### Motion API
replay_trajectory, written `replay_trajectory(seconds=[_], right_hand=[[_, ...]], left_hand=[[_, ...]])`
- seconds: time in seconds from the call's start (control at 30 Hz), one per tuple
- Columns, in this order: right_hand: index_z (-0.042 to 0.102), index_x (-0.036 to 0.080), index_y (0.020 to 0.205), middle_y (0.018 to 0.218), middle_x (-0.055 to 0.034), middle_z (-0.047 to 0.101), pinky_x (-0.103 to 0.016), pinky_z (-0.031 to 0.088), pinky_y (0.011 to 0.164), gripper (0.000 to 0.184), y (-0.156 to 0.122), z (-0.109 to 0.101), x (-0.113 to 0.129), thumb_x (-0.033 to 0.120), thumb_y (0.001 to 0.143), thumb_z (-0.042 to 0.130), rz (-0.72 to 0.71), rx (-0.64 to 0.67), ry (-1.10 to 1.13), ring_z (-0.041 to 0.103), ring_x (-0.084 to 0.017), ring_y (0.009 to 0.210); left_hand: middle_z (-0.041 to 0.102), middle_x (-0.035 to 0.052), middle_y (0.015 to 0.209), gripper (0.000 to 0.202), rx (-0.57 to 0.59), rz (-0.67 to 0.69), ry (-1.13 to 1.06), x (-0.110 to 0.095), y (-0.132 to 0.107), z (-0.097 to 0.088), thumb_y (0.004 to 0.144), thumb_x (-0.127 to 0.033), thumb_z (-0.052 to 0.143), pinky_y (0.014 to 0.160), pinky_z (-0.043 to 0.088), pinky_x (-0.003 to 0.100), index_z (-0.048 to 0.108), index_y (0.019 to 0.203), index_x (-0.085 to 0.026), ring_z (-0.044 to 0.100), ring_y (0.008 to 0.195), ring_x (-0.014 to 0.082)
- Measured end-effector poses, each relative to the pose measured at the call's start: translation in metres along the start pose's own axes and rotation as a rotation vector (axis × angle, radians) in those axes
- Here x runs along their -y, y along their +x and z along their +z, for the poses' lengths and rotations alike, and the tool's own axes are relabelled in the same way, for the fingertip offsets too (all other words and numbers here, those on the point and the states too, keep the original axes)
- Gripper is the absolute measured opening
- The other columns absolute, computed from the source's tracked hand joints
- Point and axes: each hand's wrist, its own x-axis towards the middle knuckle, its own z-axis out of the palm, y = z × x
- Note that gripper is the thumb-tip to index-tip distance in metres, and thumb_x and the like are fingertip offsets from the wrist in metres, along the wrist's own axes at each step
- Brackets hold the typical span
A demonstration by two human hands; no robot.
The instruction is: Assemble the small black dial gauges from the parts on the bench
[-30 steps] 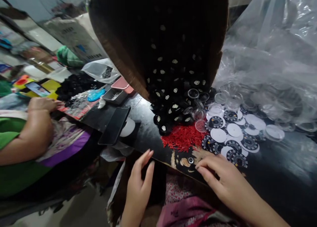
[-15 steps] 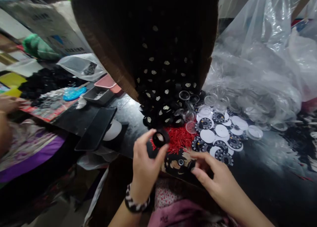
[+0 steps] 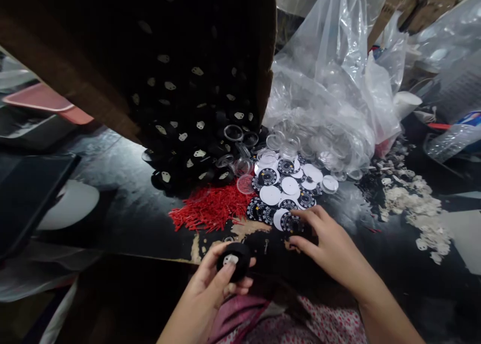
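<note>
In my left hand [image 3: 210, 284] is a round black case [image 3: 243, 258] with a small white piece at its centre; my thumb presses on that piece. My right hand [image 3: 325, 239] is at the front edge of a pile of printed dial discs [image 3: 268, 176], thumb and fingers apart. Its fingertips are by a black dial disc [image 3: 290, 224]; whether they touch it I cannot tell. Left of the discs lies a heap of thin red pieces [image 3: 212, 206], apparently clock hands. Clear plastic rings [image 3: 245, 184] rest behind them.
A large tipped carton [image 3: 71, 68] spills more black cases [image 3: 165, 176] onto the black table. A clear plastic bag [image 3: 319, 103] of clear rings stands behind the discs. White scraps [image 3: 417, 209] lie at right. A dark flat tray [image 3: 33, 194] and a white bowl [image 3: 71, 204] are at left.
The view has swung to the right. My left hand has lowered the black case toward me and turned its white piece into view. My right hand has moved to the disc pile.
</note>
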Motion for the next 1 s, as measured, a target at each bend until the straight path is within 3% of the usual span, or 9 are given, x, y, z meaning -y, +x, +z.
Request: replay_trajectory(seconds=[0.07,0.17,0.3,0.4,0.47,0.57,0.77,0.87,1.0], right_hand=[[0.059,0.020,0.121,0.114,-0.0100,0.056,-0.048,0.044,0.090,0.039,0.002,-0.001,-0.013,0.026,0.083,0.068,0.054,-0.069,-0.147,0.056,-0.029,0.099],[0.060,0.018,0.106,0.107,-0.0088,0.059,-0.047,0.045,0.087,0.024,0.008,0.002,-0.020,0.022,0.083,0.065,0.085,-0.113,-0.100,0.057,-0.028,0.095],[0.057,0.021,0.089,0.080,-0.0013,0.060,-0.037,0.050,0.072,0.006,0.013,0.009,-0.011,0.026,0.085,0.058,0.156,-0.146,0.281,0.059,-0.020,0.075],[0.055,0.022,0.103,0.087,-0.0003,0.057,-0.030,0.052,0.059,0.021,0.012,0.014,0.004,0.028,0.083,0.057,0.127,-0.024,0.699,0.059,-0.015,0.066],[0.054,0.023,0.112,0.092,-0.0007,0.057,-0.029,0.054,0.059,0.029,0.010,0.017,0.012,0.027,0.083,0.057,0.095,0.067,0.866,0.061,-0.014,0.066],[0.062,0.023,0.107,0.084,0.0003,0.060,-0.027,0.051,0.060,0.022,0.008,0.017,0.019,0.028,0.085,0.057,0.077,0.029,0.779,0.061,-0.013,0.067],[0.067,0.023,0.098,0.086,-0.0006,0.067,-0.028,0.049,0.072,0.013,0.005,0.017,0.035,0.025,0.090,0.056,-0.024,-0.160,0.572,0.062,-0.015,0.079],[0.063,0.021,0.092,0.089,-0.0013,0.066,-0.028,0.048,0.074,0.008,0.004,0.021,0.045,0.018,0.089,0.056,-0.100,-0.173,0.491,0.061,-0.016,0.081],[0.059,0.021,0.089,0.085,-0.0010,0.064,-0.028,0.046,0.069,0.004,0.006,0.023,0.046,0.018,0.089,0.057,-0.066,-0.128,0.439,0.059,-0.015,0.076]], left_hand=[[0.075,0.0046,0.101,0.040,0.005,-0.020,-0.136,-0.001,-0.001,0.009,0.080,-0.035,0.072,0.074,0.059,0.028,0.054,0.115,-0.027,0.072,0.081,0.0184],[0.074,0.0080,0.110,0.028,0.072,0.004,-0.243,-0.004,-0.002,0.020,0.085,-0.034,0.066,0.084,0.057,0.030,0.056,0.110,-0.024,0.071,0.095,0.0205],[0.075,0.0104,0.106,0.023,0.111,0.005,-0.319,-0.008,-0.002,0.028,0.091,-0.038,0.057,0.082,0.058,0.030,0.060,0.106,-0.022,0.072,0.090,0.0194],[0.072,0.0115,0.113,0.031,0.137,-0.018,-0.371,-0.010,0.000,0.033,0.091,-0.041,0.055,0.081,0.058,0.030,0.062,0.114,-0.020,0.070,0.094,0.0196],[0.071,0.0099,0.117,0.034,0.107,0.030,-0.394,-0.011,0.003,0.036,0.091,-0.041,0.055,0.080,0.058,0.029,0.063,0.117,-0.021,0.068,0.095,0.0191],[0.069,0.0096,0.120,0.033,0.036,0.116,-0.391,-0.013,0.007,0.041,0.092,-0.039,0.055,0.088,0.056,0.030,0.065,0.117,-0.019,0.065,0.105,0.0206],[0.064,0.0038,0.131,0.031,0.042,0.093,-0.339,-0.009,0.003,0.050,0.089,-0.034,0.062,0.096,0.053,0.031,0.067,0.119,-0.028,0.057,0.123,0.0232],[0.062,-0.0014,0.134,0.030,0.014,0.085,-0.280,-0.006,0.001,0.053,0.085,-0.036,0.067,0.104,0.048,0.030,0.069,0.115,-0.033,0.050,0.131,0.0226],[0.061,-0.0042,0.136,0.033,0.036,0.120,-0.142,-0.001,0.002,0.048,0.084,-0.039,0.067,0.114,0.037,0.033,0.068,0.117,-0.035,0.046,0.134,0.0218]])
